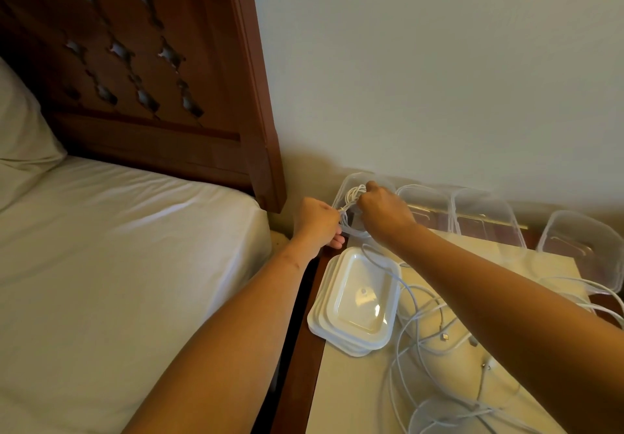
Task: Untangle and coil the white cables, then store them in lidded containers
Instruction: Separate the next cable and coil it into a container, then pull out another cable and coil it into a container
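Both hands are at the far left clear container (351,180) by the wall. My left hand (315,222) pinches a strand of a white cable at the container's near edge. My right hand (385,211) is closed on the coiled white cable (354,194) held over the container. A stack of white lids (358,298) lies just in front of it. More white cables (435,332) sprawl tangled over the table, their plug ends showing near the middle.
Several more clear containers (483,221) stand in a row along the wall, one (584,251) at the far right. A bed (118,248) with a wooden headboard (152,79) borders the bedside table (364,393) on the left.
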